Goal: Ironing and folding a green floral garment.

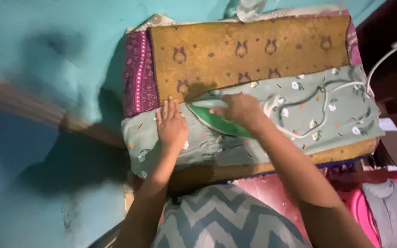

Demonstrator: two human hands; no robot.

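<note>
My right hand (238, 109) grips the handle of a green clothes iron (217, 121), which rests on a pale green flowered cloth (327, 110). My left hand (171, 125) lies flat, fingers spread, on the same cloth just left of the iron's tip. The cloth is spread over a mustard-yellow patterned pad (253, 50) on a raised surface. A white cord (382, 57) runs from the iron across the cloth and off to the upper right.
A magenta dotted fabric (138, 73) lies under the pad at its left end. A teal wall (47, 55) fills the left side. At the lower right, a pink tub (361, 209) holds a grey garment (387, 213).
</note>
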